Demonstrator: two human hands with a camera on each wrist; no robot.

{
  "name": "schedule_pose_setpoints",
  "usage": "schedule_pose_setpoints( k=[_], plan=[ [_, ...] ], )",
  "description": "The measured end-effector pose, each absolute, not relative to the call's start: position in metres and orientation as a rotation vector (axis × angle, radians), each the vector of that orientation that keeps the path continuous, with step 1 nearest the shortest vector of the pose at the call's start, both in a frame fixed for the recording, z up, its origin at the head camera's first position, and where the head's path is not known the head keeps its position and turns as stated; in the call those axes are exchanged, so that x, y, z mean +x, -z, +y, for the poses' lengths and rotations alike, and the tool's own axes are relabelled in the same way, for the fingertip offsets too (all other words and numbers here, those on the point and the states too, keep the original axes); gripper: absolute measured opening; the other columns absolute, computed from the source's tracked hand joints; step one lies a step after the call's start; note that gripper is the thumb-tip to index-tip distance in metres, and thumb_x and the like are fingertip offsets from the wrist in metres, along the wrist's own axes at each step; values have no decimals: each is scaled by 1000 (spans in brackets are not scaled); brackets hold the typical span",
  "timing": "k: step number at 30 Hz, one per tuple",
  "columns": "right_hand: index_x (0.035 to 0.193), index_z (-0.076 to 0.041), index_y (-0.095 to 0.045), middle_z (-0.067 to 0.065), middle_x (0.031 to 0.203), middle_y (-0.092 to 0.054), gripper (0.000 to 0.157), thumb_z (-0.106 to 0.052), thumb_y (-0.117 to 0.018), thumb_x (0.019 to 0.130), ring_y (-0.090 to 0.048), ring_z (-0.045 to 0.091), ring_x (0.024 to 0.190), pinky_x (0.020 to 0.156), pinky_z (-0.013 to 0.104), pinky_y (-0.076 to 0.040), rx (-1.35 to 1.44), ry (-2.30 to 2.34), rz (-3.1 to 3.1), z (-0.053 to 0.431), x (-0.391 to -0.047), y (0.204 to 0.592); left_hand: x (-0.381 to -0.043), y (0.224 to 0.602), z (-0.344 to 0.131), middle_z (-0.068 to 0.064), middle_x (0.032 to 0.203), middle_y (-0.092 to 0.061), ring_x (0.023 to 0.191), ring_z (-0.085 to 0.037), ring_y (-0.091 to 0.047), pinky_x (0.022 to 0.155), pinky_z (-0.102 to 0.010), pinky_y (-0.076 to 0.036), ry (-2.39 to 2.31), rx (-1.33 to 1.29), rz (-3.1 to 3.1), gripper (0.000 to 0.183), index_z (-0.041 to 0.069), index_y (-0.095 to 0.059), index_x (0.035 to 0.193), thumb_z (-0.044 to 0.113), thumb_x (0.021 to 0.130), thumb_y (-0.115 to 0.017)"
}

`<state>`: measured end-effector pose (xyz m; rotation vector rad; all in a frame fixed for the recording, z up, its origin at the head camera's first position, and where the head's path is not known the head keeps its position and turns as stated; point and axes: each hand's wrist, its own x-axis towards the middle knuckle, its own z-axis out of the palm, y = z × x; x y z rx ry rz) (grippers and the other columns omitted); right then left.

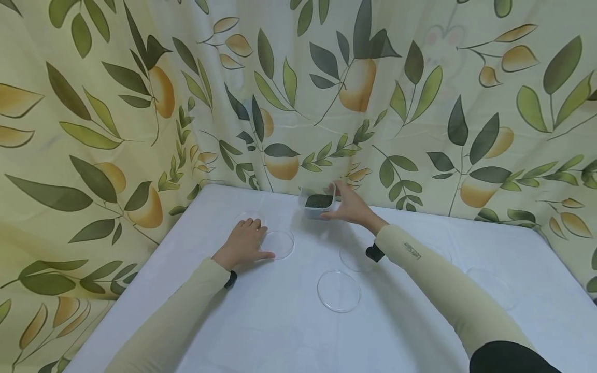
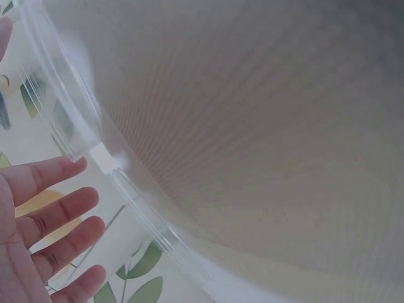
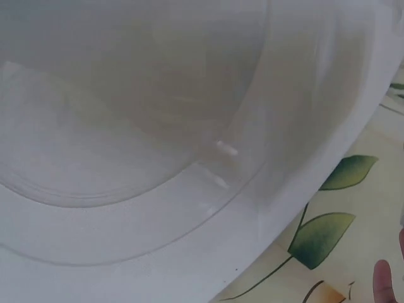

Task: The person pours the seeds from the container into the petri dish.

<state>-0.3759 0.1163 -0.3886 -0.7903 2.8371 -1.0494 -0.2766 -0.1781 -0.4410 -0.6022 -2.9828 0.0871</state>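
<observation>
At the far edge of the table my right hand (image 1: 350,207) grips a small clear plastic container (image 1: 309,211) by its right side, thumb at the near side and fingers at the far side. Dark contents (image 1: 319,201) lie inside it. My left hand (image 1: 243,242) is spread at the left side of a clear round petri dish (image 1: 292,243), thumb near its front and fingers toward its back. In the left wrist view, the fairly straight fingers (image 2: 66,243) reach up to the clear rim (image 2: 136,205). Another clear dish (image 1: 249,213) shows just beyond these fingers.
A clear round dish (image 1: 339,311) lies in the middle of the white table (image 1: 261,321), with another (image 1: 342,261) behind it, near the right wrist. Fainter clear discs, one (image 1: 492,287) at the right, lie beyond the right sleeve. A leaf-patterned curtain (image 1: 289,124) hangs behind the table.
</observation>
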Motion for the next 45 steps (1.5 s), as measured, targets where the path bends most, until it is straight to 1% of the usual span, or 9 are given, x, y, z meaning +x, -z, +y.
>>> schedule_pose_setpoints(
  k=[5, 8, 14, 22, 29, 34, 38, 42, 45],
  plan=[
    [137, -5, -35, 14, 134, -48, 92, -36, -83, 66, -50, 34, 124, 101, 53, -41, -792, 998, 2910, 113, -371, 390, -277, 441, -179, -13, 115, -55, 106, -29, -51, 93, -45, -43, -99, -615, -2956, 77, 5, -60, 118, 68, 74, -61],
    [136, -6, -36, 12, 132, -49, 90, -38, -83, 66, -51, 33, 122, 99, 51, -43, -816, 984, 2945, 111, -368, 390, -277, 440, -179, -13, 115, -56, 104, -29, -51, 91, -45, -43, -105, -614, -2956, 77, 5, -60, 118, 68, 74, -61],
    [130, -4, -43, 14, 124, -55, 86, -38, -85, 63, -55, 30, 113, 93, 45, -48, -926, 962, 3019, 106, -361, 389, -279, 442, -179, -13, 116, -56, 106, -29, -51, 91, -45, -43, -99, -608, -2973, 78, 6, -59, 120, 69, 74, -61],
    [127, 0, -46, 18, 121, -57, 85, -36, -86, 61, -56, 28, 104, 89, 44, -49, -1003, 920, 3086, 97, -349, 384, -279, 442, -178, -14, 118, -56, 108, -30, -51, 93, -46, -43, -80, -594, -2988, 79, 6, -59, 121, 69, 73, -61],
    [132, -3, -44, 13, 124, -56, 90, -40, -85, 61, -55, 26, 108, 91, 43, -49, -1029, 809, 3144, 91, -345, 385, -278, 441, -178, -14, 120, -55, 110, -30, -51, 95, -47, -42, -72, -591, -3002, 79, 6, -58, 122, 69, 74, -61],
    [134, -2, -42, 14, 126, -55, 93, -41, -84, 61, -54, 28, 110, 93, 46, -46, -1087, 763, 3166, 87, -343, 384, -278, 441, -178, -14, 122, -55, 111, -30, -50, 96, -47, -42, -60, -591, -3004, 80, 6, -58, 123, 69, 74, -60],
    [134, -2, -41, 13, 127, -54, 92, -42, -83, 62, -53, 28, 112, 95, 47, -46, -1118, 730, 3176, 84, -342, 382, -278, 443, -179, -14, 121, -55, 110, -30, -51, 94, -47, -42, -63, -596, -2991, 79, 7, -58, 122, 70, 74, -60],
    [135, -3, -40, 13, 129, -53, 91, -39, -84, 63, -52, 30, 116, 98, 50, -43, -1163, 718, 3177, 82, -340, 379, -278, 444, -179, -14, 119, -56, 107, -30, -51, 91, -46, -44, -72, -604, -2971, 79, 7, -59, 121, 70, 73, -61],
    [134, -3, -41, 13, 128, -53, 91, -38, -84, 62, -51, 31, 116, 98, 51, -42, -1211, 701, 3186, 81, -339, 377, -278, 443, -179, -14, 118, -56, 107, -30, -52, 90, -46, -44, -67, -605, -2964, 78, 6, -59, 120, 69, 73, -61]
  ],
)
